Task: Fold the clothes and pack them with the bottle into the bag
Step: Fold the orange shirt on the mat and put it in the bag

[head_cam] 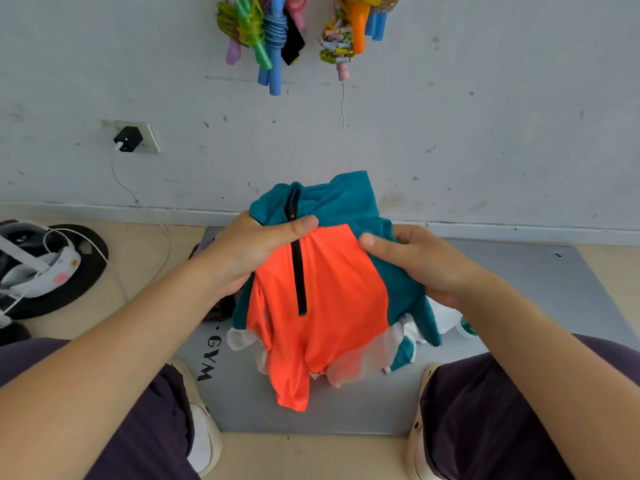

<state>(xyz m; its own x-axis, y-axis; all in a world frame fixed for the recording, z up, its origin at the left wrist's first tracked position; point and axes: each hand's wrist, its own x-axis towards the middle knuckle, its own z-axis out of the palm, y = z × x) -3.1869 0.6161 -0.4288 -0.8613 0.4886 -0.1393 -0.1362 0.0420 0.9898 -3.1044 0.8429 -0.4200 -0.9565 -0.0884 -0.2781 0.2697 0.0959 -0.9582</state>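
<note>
- Centre of frame: a person's two bare hands hold up an orange-and-teal zip top (322, 289) above a grey gym mat (519, 289) on a pale wood floor.
- Left hand (252, 251), centre-left, grips the garment's upper edge by the collar; thumb lies across the front next to the black zip, fingers curl behind the fabric.
- Right hand (412, 261), centre-right, pinches the teal side panel; thumb on the front, fingers wrapped behind.
- Top hangs loosely below both hands, orange front w/ black zip facing the camera, teal collar pointing toward the wall; hem droops to lower centre, over white cloth (443, 317) lying on the mat.
- Just right of the garment, under the right wrist: white bottle cap w/ green print (465, 329); rest of the bottle hidden by the arm.
- Mat lettering "GYM" (209, 362) reads at lower centre-left.
- Dark purple item (204, 245) peeks out behind the left hand; can't tell what it is.
- Upper centre: bundles of coloured skipping ropes (266, 36) hang on the scuffed white wall.
- Upper left: black charger (127, 139) in a wall socket, white cable trailing down to gear at the left edge.
- Bottom corners: knees in dark trousers, pale shoes at the mat's near edge.
</note>
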